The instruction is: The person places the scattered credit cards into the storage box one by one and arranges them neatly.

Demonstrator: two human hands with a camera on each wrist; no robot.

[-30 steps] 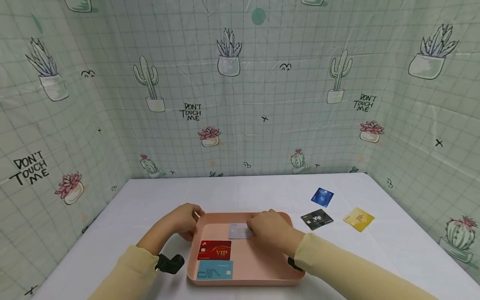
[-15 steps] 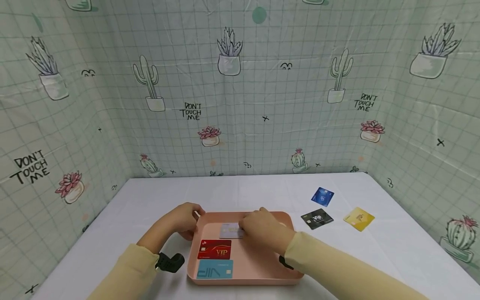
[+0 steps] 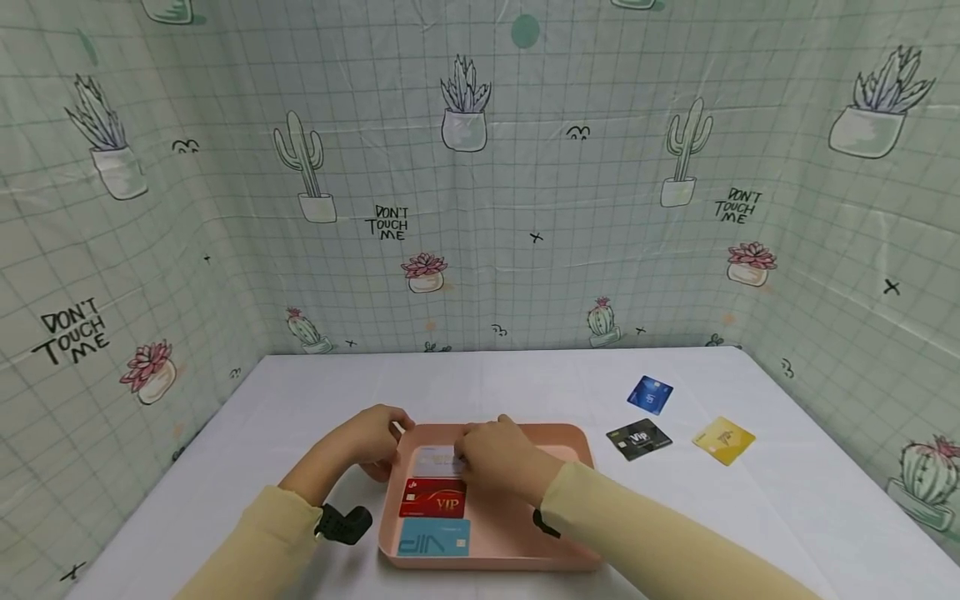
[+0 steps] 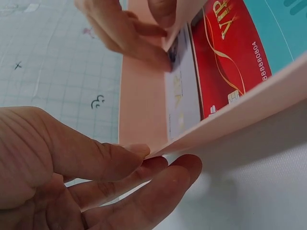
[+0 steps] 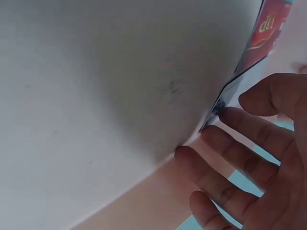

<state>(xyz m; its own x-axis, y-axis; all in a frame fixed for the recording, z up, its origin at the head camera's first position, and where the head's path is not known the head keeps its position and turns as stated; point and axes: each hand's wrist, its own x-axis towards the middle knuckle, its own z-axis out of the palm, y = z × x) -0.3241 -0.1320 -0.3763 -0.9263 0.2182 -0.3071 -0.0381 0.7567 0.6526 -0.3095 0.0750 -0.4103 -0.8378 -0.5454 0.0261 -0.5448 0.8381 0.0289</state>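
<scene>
In the head view, my right hand point(image 3: 498, 458) reaches into a pink tray point(image 3: 536, 560), fingertips touching the right end of a pale lilac card point(image 3: 435, 461). The right wrist view shows its fingers fairly straight, the thumb apart from them. This card lies flat along the far left of the tray, its right end partly hidden. Just nearer lie a red VIP card point(image 3: 433, 497) and a light blue card point(image 3: 435, 537), stacked in a column. My left hand point(image 3: 372, 442) pinches the tray's far left corner between thumb and fingers, clearest in the left wrist view.
On the white table point(image 3: 337, 379), right of the tray, lie a blue card point(image 3: 650, 395), a black VIP card point(image 3: 640, 439) and a yellow card point(image 3: 724, 441). A patterned cloth point(image 3: 510, 192) stands around the back and sides.
My right hand has slid the lilac card leftward along the tray's far side, to sit behind the red card. The left hand keeps its place at the corner.
</scene>
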